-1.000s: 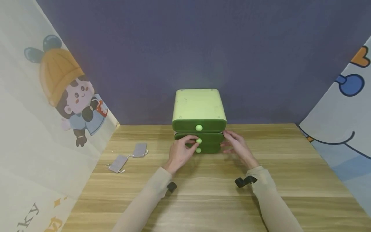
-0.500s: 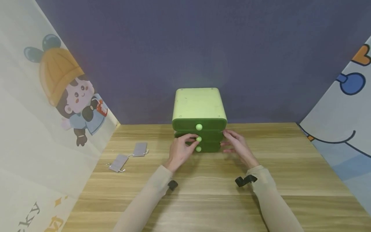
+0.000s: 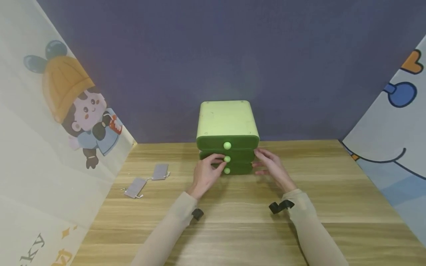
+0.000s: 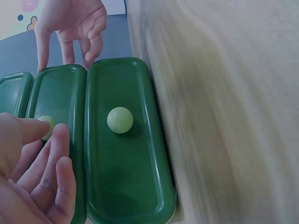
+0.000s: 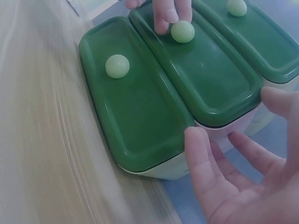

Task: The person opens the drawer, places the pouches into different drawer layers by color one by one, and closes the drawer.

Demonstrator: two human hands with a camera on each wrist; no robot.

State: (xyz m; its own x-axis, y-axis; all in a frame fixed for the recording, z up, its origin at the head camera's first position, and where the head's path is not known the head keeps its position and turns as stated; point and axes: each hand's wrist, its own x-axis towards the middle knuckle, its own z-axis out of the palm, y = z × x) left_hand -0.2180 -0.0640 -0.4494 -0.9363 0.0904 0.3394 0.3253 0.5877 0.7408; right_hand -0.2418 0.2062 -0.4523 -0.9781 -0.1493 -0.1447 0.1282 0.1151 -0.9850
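A light green cabinet (image 3: 227,118) with three dark green drawers stands against the back wall. My left hand (image 3: 204,173) pinches the round light green knob (image 3: 227,159) of the middle drawer (image 5: 210,79) between thumb and fingers. In the right wrist view a strip of this drawer's pale side shows behind its front. My right hand (image 3: 273,168) is at the cabinet's right side, its fingers loosely spread and fingertips at the drawer edges. Below, the bottom drawer (image 4: 121,172) has its own knob (image 4: 120,120); the top drawer (image 3: 213,142) sits above.
Two small grey drawstring pouches (image 3: 160,171) lie on the wooden table (image 3: 233,236) left of the cabinet. A dark blue wall (image 3: 166,74) rises behind it, and printed panels (image 3: 40,147) flank the table on both sides.
The middle drawer has slid slightly inward, with my left hand staying on its knob. My right hand keeps its place beside the cabinet.
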